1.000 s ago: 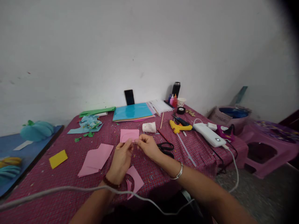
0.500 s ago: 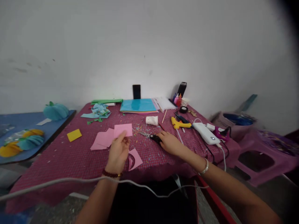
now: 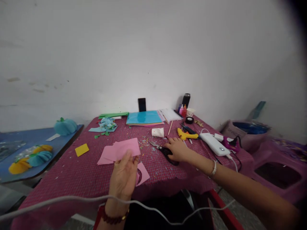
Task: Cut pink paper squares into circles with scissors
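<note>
My left hand (image 3: 124, 176) is raised over the near edge of the table and pinches a pink paper rectangle (image 3: 127, 147) between thumb and fingers. My right hand (image 3: 177, 149) rests on the red checked tablecloth (image 3: 72, 172), its fingers closed on the black handles of a pair of scissors (image 3: 163, 149) whose blades point left. More pink sheets (image 3: 106, 154) lie on the cloth behind the held piece. A pink offcut with a curved cut (image 3: 142, 172) lies just right of my left hand.
A tipped white paper cup (image 3: 158, 132), a yellow glue gun (image 3: 185, 134), a white power bank (image 3: 214, 144) with cable, blue paper sheets (image 3: 144, 117), bottles and a black flask (image 3: 186, 100) stand further back. A yellow square (image 3: 82, 149) lies left. A purple stool (image 3: 278, 169) stands right.
My right hand let go of the pink paper, reached right and closed on the scissors. My left hand kept the paper and lifted it nearer. The camera view shifted back.
</note>
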Available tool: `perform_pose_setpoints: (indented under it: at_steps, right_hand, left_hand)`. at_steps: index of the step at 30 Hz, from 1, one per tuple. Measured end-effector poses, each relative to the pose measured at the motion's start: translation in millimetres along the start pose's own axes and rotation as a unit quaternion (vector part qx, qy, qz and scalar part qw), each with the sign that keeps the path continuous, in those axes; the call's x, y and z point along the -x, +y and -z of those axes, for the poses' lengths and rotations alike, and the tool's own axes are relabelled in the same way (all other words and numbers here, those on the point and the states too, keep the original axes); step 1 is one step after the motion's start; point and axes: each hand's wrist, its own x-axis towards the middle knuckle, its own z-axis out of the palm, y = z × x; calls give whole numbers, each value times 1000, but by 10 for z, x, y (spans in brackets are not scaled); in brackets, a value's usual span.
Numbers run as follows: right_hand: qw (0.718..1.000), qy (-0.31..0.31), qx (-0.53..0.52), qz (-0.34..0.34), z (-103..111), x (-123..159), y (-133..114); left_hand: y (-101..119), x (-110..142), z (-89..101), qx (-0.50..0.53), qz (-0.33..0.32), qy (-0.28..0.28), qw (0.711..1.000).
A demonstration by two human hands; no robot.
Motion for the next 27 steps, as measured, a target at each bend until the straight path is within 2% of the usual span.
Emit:
perform_pose_setpoints:
  at_steps: [2, 7, 12, 14, 15, 16, 18, 19, 21, 23, 24, 27]
  right_hand:
    - [1000, 0, -1, -19, -29, 76, -25]
    - [997, -25, -53, -46, -93, 140, -9]
    - [986, -54, -157, -35, -3, 56, 138]
    - [970, -61, -235, -10, 46, 100, 138]
    - [952, -57, -301, 11, 68, 151, 106]
    - [918, -41, -392, 38, 86, 219, 51]
    - [811, -2, -576, 104, 114, 388, -126]
    - [766, 15, -630, 127, 124, 473, -239]
    - [694, 26, -701, 162, 140, 606, -485]
    - [639, 59, -752, 154, 161, 652, -715]
    - [615, 98, -772, 130, 178, 640, -813]
    - [551, 190, -808, 86, 264, 530, -1016]
  left_hand:
    - [-2, 33, -19, 9, 25, 6, 1000]
    - [4, 117, -85, 34, 139, 9, 990]
    - [35, 168, -121, 65, 157, -30, 985]
    - [37, 172, -124, 70, 165, -34, 983]
    - [33, 173, -126, 71, 170, -34, 982]
    - [26, 175, -128, 73, 174, -35, 981]
    - [6, 184, -137, 76, 179, -41, 980]
    - [-5, 190, -145, 77, 181, -45, 980]
    - [-32, 202, -168, 78, 186, -51, 978]
    - [-63, 213, -199, 69, 187, -54, 978]
    - [-81, 219, -216, 58, 181, -52, 980]
    - [-145, 247, -270, 11, 111, -45, 993]
